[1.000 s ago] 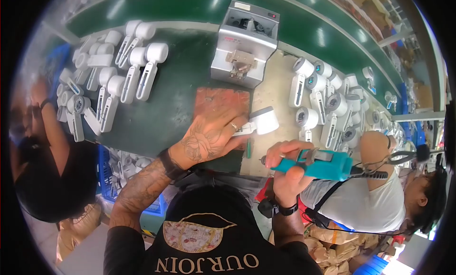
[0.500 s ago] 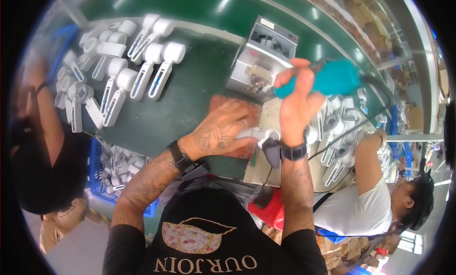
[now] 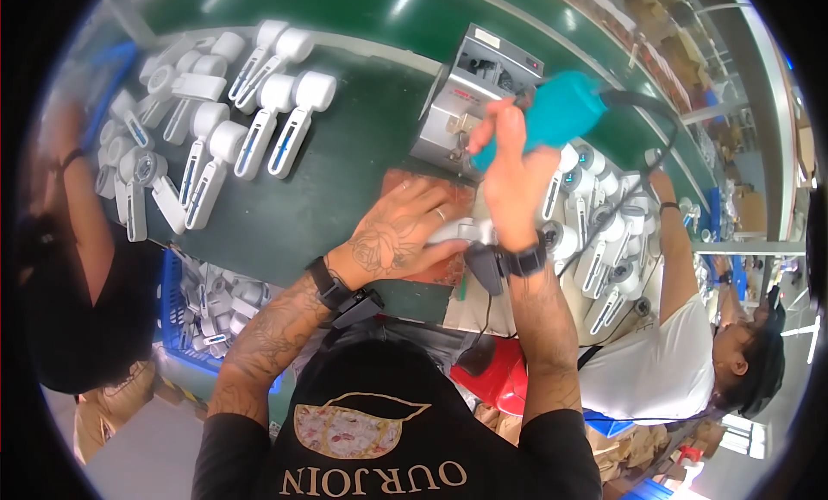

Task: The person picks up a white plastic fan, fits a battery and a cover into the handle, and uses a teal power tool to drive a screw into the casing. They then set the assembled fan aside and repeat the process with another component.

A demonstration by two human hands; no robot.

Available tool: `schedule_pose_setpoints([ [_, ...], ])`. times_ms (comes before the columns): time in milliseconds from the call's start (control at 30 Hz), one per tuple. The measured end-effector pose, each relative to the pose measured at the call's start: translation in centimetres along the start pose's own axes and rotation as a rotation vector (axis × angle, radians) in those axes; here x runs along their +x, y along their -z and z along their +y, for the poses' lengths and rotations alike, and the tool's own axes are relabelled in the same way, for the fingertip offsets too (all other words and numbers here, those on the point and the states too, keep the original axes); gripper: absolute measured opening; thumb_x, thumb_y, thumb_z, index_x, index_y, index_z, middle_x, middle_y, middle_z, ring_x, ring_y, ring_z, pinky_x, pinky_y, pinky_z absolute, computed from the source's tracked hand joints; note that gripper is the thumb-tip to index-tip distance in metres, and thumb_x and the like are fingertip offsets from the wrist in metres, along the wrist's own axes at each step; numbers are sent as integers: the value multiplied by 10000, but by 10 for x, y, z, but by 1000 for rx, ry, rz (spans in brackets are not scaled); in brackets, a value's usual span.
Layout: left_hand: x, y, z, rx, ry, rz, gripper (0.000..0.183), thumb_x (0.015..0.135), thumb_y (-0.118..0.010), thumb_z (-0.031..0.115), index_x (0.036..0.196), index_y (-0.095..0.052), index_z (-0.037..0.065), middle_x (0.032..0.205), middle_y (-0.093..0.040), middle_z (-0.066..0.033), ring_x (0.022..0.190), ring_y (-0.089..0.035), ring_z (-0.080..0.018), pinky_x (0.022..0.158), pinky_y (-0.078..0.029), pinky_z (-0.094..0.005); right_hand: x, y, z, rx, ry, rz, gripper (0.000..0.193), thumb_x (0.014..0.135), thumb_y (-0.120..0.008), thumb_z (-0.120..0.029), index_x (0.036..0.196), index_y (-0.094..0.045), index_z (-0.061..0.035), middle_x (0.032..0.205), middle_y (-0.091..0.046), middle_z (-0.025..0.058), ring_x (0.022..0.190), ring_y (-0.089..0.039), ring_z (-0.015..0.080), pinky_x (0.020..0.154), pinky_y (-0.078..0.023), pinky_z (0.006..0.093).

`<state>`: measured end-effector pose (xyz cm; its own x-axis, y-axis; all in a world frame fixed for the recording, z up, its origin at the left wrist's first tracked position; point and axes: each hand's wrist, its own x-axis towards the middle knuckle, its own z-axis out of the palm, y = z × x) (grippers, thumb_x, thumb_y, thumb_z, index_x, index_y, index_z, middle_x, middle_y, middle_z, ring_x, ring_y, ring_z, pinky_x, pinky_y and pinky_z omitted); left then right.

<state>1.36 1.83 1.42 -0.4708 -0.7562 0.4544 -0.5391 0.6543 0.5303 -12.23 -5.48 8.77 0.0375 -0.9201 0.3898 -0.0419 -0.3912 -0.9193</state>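
My left hand point(image 3: 398, 228) is closed round the handle of a white handheld fan point(image 3: 455, 232), lying on a reddish-brown mat point(image 3: 463, 200). The fan's round head is mostly hidden behind my right wrist. My right hand point(image 3: 520, 185) grips a teal electric screwdriver point(image 3: 565, 109), tilted with its corded end up and to the right. Its tip is hard to make out near the front of a grey screw feeder point(image 3: 453, 99), which stands just beyond my hands.
Several white fans point(image 3: 297, 125) lie at the left on the green table point(image 3: 345, 94), more point(image 3: 608, 232) at the right. A black cord point(image 3: 664, 116) trails from the screwdriver. A blue crate point(image 3: 177, 349) holds white parts. Co-workers sit left point(image 3: 90, 241) and right point(image 3: 660, 362).
My right hand has moved left and slightly nearer the screw feeder with the screwdriver. My left hand stays on the fan. The right co-worker's arm now reaches farther over the table.
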Motion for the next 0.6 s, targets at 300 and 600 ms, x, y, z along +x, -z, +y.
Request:
schedule_pose_setpoints([
  [300,2,-2,2,-12,39,37,365,838,-757,330,1116,-685,105,1084,-627,-67,1046,-589,-319,911,-490,-439,-53,41,-7,91,-45,72,444,1019,-565,-407,1087,-548,32,722,-560,72,636,-570,176,585,-458,304],
  [600,2,-3,3,-3,32,28,360,839,-759,328,1114,-686,107,1098,-620,-69,1055,-583,-325,901,-493,-434,-60,40,3,128,-30,28,439,1007,-589,-417,1039,-522,16,720,-556,79,633,-563,184,584,-461,321],
])
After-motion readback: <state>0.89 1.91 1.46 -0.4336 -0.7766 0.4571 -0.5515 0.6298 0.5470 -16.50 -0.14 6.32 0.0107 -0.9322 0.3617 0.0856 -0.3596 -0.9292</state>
